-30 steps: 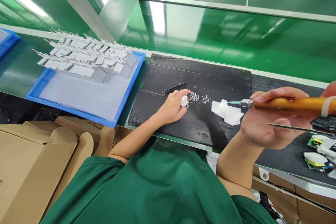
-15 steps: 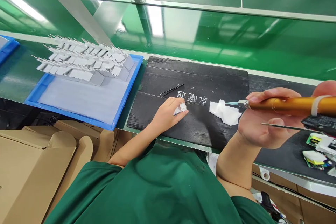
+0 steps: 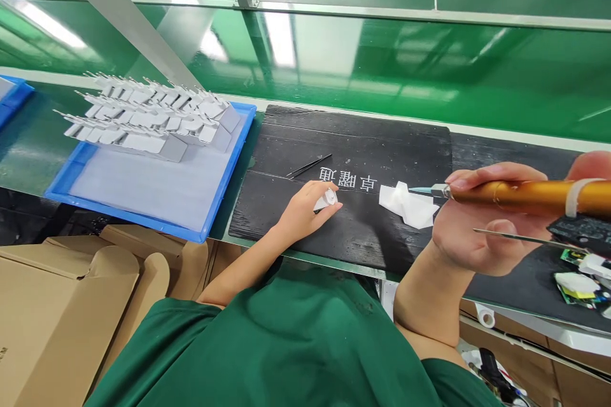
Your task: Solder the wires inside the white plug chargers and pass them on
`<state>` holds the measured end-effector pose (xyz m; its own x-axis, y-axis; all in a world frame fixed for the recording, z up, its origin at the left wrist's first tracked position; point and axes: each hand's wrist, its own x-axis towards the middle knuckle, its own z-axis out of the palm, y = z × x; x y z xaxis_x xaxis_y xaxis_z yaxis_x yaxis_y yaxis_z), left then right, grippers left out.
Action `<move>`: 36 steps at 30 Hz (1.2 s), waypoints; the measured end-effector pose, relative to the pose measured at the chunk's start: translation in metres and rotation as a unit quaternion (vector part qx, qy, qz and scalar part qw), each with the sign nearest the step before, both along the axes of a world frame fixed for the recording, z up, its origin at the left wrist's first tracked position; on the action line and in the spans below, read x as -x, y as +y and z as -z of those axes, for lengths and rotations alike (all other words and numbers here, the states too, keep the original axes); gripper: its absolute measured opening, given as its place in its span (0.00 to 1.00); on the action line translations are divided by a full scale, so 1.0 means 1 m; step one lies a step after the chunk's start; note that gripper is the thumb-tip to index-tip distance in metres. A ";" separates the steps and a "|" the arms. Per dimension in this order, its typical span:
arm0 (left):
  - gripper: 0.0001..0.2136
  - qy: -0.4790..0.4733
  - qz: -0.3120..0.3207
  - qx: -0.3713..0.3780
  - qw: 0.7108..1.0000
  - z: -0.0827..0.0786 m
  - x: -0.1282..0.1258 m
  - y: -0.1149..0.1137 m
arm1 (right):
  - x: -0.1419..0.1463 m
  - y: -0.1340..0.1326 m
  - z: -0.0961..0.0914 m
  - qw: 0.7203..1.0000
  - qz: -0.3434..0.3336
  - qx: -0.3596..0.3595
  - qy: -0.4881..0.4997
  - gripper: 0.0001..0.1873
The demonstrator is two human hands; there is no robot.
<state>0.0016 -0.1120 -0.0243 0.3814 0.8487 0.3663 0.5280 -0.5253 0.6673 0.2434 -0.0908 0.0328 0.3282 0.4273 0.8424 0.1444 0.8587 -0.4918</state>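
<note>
My left hand (image 3: 305, 210) is closed around a small white plastic housing (image 3: 329, 198) over the black mat (image 3: 296, 130); fingers hide much of it. My right hand (image 3: 482, 229) grips a gold-barrelled handheld tool (image 3: 515, 194) with a narrow pale blue tip, pointing left. A black piece (image 3: 577, 226) with a thin metal strip is strapped under the barrel. Close to the tip, a crumpled white tissue (image 3: 409, 205) lies on the mat. Dark tweezers (image 3: 309, 165) rest beyond my left hand, beside printed white characters.
To the left, a blue tray (image 3: 200, 229) holds rows of white plastic housings with metal pins (image 3: 143, 117). Circuit boards with components (image 3: 577, 286) lie at the right. Cardboard boxes (image 3: 62, 305) stand below the bench at the left. A slanting grey post (image 3: 128, 19) rises behind the tray.
The view has shifted slightly. Both hands keep their grips, and the white housing appears turned a little in my left fingers.
</note>
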 end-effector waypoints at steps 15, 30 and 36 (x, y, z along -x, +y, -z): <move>0.16 0.211 0.070 -0.019 0.975 -0.006 0.007 0.006 | -0.002 -0.002 0.004 1.000 0.008 0.014 0.013 0.33; 0.22 -0.511 -0.033 0.574 0.640 -0.026 0.008 0.007 | -0.010 0.002 0.006 0.996 0.042 0.056 0.051 0.39; 0.12 -0.563 -0.056 0.613 0.551 -0.032 0.013 0.008 | -0.014 0.006 0.012 0.993 0.056 0.065 0.080 0.43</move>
